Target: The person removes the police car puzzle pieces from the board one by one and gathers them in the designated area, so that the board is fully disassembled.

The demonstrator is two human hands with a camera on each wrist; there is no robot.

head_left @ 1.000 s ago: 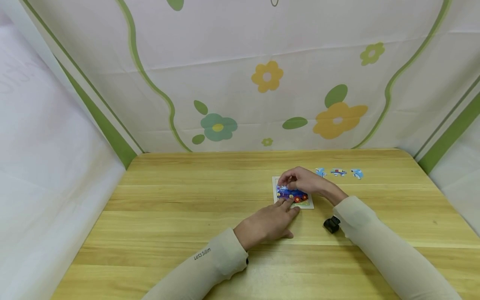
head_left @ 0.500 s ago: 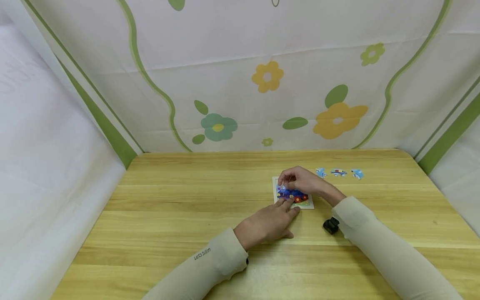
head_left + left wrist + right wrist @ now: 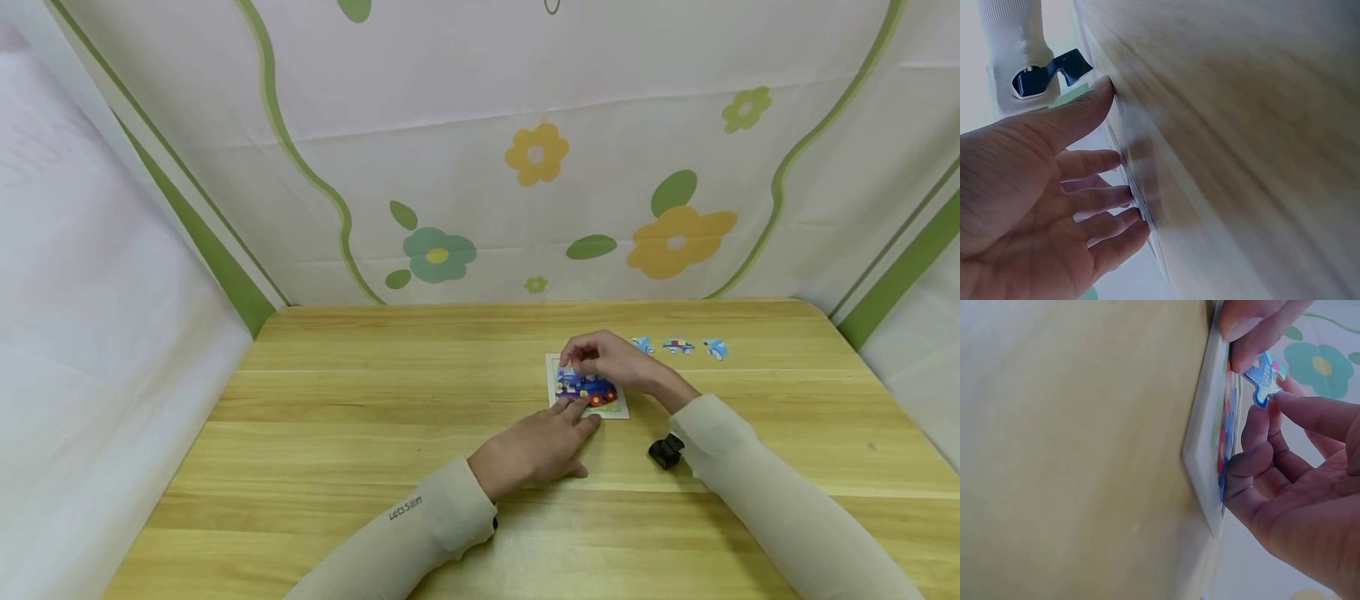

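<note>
My right hand (image 3: 615, 364) is over the far part of a small jigsaw puzzle in a white-rimmed board (image 3: 550, 392). Between thumb and fingers it pinches a blue jigsaw piece (image 3: 1262, 381), tilted up close over the puzzle in the right wrist view. Its curled lower fingers rest at the board's corner. The picture shows a dark blue vehicle with red wheels; my right hand hides its upper part. My left hand (image 3: 534, 446) lies at the near edge, its extended fingertips (image 3: 1138, 231) touching the board and its thumb spread apart.
Three loose blue jigsaw pieces, a left one (image 3: 642, 344), a middle one (image 3: 678, 345) and a right one (image 3: 716, 348), lie in a row at the back right of the wooden table (image 3: 360, 400). A flower-patterned curtain (image 3: 465, 167) stands behind the table.
My right hand has shifted very slightly to the right, and a bit more of the puzzle shows beneath its fingers. My left hand stays at the near edge.
</note>
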